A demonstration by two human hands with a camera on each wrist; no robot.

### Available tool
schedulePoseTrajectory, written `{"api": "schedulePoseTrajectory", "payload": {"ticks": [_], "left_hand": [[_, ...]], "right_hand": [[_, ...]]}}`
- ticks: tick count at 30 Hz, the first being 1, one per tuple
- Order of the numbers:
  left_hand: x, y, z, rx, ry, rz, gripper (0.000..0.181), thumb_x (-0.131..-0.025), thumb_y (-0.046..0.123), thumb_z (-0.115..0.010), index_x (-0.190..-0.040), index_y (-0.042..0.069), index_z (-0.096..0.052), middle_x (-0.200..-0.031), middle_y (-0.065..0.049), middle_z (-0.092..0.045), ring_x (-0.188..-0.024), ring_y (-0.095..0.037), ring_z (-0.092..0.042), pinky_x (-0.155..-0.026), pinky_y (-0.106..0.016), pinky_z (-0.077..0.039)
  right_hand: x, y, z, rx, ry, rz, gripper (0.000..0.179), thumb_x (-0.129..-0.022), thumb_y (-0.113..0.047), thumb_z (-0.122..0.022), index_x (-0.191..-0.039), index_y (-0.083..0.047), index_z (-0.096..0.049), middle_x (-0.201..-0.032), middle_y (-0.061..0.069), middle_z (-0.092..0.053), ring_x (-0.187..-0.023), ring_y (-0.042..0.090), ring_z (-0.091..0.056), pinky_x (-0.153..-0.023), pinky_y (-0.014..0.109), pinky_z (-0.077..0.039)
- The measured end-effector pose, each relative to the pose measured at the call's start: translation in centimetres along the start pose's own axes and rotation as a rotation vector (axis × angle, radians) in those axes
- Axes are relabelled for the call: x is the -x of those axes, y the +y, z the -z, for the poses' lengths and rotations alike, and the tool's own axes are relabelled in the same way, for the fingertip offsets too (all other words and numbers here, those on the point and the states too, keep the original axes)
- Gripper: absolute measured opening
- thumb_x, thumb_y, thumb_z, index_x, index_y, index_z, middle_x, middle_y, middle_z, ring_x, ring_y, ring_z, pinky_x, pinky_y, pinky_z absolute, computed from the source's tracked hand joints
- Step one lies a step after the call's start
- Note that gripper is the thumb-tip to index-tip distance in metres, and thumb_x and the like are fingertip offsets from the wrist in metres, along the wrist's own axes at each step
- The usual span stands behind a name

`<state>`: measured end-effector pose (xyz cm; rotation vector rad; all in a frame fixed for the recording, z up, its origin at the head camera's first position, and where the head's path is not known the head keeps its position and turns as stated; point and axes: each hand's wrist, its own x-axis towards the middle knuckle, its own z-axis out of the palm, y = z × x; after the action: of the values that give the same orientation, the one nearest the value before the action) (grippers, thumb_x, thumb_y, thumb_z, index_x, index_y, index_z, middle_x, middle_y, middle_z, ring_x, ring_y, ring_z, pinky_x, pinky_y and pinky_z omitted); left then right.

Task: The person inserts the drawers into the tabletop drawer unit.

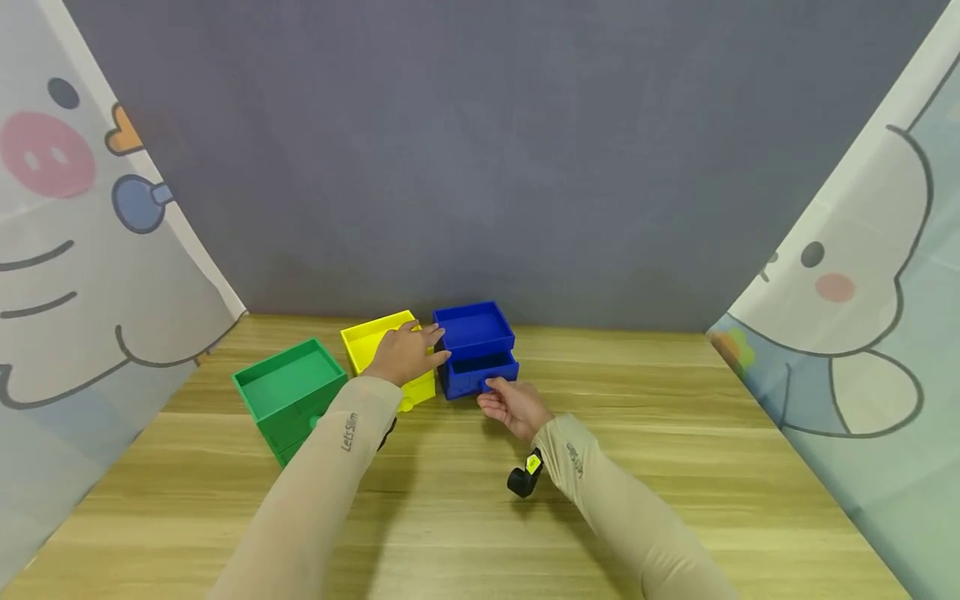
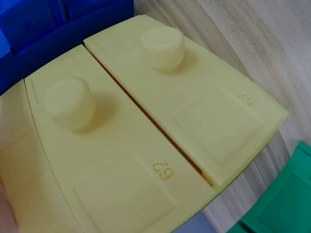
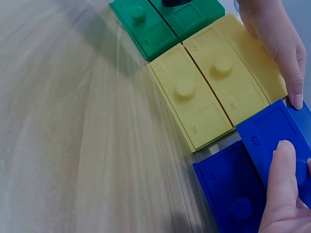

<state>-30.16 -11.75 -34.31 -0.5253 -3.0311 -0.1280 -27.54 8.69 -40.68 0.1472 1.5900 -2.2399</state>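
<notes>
A small blue drawer box (image 1: 472,327) stands near the back wall, its upper drawer (image 3: 265,141) pulled partly out. My right hand (image 1: 517,408) pinches that drawer's round knob (image 3: 302,171) between thumb and fingers. Below it, the lower blue drawer (image 3: 233,184) sits further in. My left hand (image 1: 405,354) reaches over the yellow drawer box (image 1: 367,337), fingers extended to the blue box's left side. One left fingertip appears to touch the blue box in the right wrist view. Both yellow drawers (image 2: 131,160), each with a round knob, look closed.
A green drawer box (image 1: 288,379) stands left of the yellow one, partly behind my left forearm. All three boxes rest on a wood-grain table (image 1: 645,433). A grey wall (image 1: 480,150) rises behind, with cartoon-printed panels (image 1: 847,333) on both sides.
</notes>
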Motion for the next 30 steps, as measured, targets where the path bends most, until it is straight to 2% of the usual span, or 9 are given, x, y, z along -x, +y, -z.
{"api": "schedulePoseTrajectory", "payload": {"ticks": [10,17,24,30], "left_hand": [[0.4,-0.1,0.3,-0.020,0.008,-0.008,0.056,-0.098,0.043,-0.051,-0.142,0.010,-0.048,-0.144,-0.008,-0.046,-0.132,-0.038,-0.040,-0.102,-0.049,-0.038],[0.2,0.1,0.3,-0.014,-0.008,0.013,0.056,-0.098,0.046,-0.050,-0.144,0.013,-0.045,-0.146,-0.005,-0.044,-0.134,-0.036,-0.037,-0.103,-0.053,-0.036],[0.3,0.2,-0.3,-0.027,0.003,0.002,0.056,-0.098,0.046,-0.050,-0.143,0.014,-0.047,-0.145,-0.004,-0.046,-0.133,-0.036,-0.040,-0.101,-0.051,-0.039],[0.2,0.0,-0.4,-0.039,0.027,-0.003,0.056,-0.098,0.047,-0.050,-0.142,0.014,-0.048,-0.144,-0.004,-0.047,-0.133,-0.036,-0.040,-0.102,-0.050,-0.039]], "right_hand": [[-0.2,0.6,-0.3,0.055,0.018,0.059,0.017,-0.098,-0.008,-0.050,-0.096,0.008,-0.056,-0.064,0.004,-0.063,-0.054,0.006,-0.062,-0.056,0.017,-0.053],[-0.2,0.2,0.4,0.087,-0.016,0.061,0.016,-0.098,-0.005,-0.049,-0.101,0.008,-0.057,-0.064,0.003,-0.064,-0.055,0.007,-0.063,-0.057,0.018,-0.053],[-0.3,0.1,1.4,0.140,-0.044,0.044,0.014,-0.098,-0.006,-0.049,-0.095,0.005,-0.057,-0.064,0.003,-0.064,-0.054,0.007,-0.063,-0.055,0.019,-0.053],[-0.3,-0.1,1.1,0.160,-0.045,0.057,0.012,-0.097,-0.006,-0.050,-0.097,0.004,-0.056,-0.065,0.003,-0.064,-0.055,0.007,-0.063,-0.056,0.019,-0.053]]}}
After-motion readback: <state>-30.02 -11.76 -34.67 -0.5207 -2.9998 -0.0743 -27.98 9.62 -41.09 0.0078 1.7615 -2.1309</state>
